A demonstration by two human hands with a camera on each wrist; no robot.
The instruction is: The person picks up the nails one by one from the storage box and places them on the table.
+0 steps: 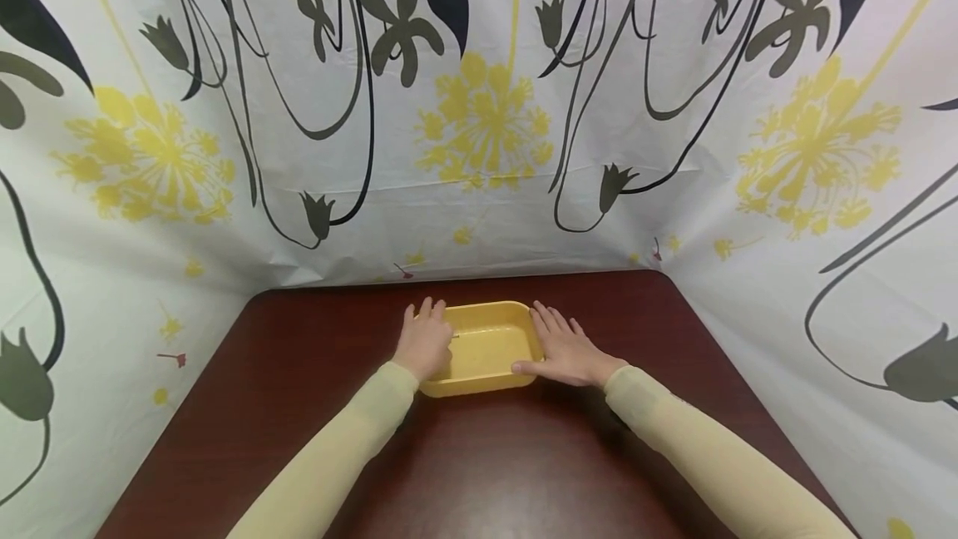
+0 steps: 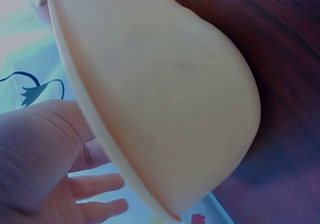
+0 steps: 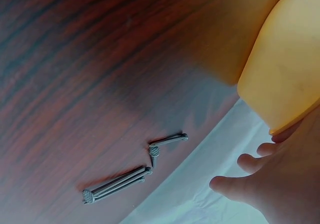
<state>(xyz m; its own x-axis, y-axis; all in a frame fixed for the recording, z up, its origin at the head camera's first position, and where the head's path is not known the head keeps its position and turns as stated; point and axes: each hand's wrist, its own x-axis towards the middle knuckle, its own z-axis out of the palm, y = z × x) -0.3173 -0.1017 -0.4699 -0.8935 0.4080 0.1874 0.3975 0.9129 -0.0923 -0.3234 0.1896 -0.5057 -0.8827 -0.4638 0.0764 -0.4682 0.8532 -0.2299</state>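
A shallow yellow plastic tray (image 1: 479,381) stands on the dark table. My left hand (image 1: 423,345) is at its left side, and thumb and forefinger pinch a small dark nail (image 1: 455,337) over the inside; most of the nail is hidden. The other left fingers (image 2: 102,184) stretch out beyond the rim in the left wrist view. Along the tray's right rim rests my right hand (image 1: 566,350), its fingers straight and the thumb spread over the near right corner. Several grey metal nails (image 3: 120,184) with patterned heads lie on the table in the right wrist view.
The reddish-brown table (image 1: 314,406) has rounded far corners. A white curtain (image 1: 479,231) with a plant print hangs close behind it and along both sides.
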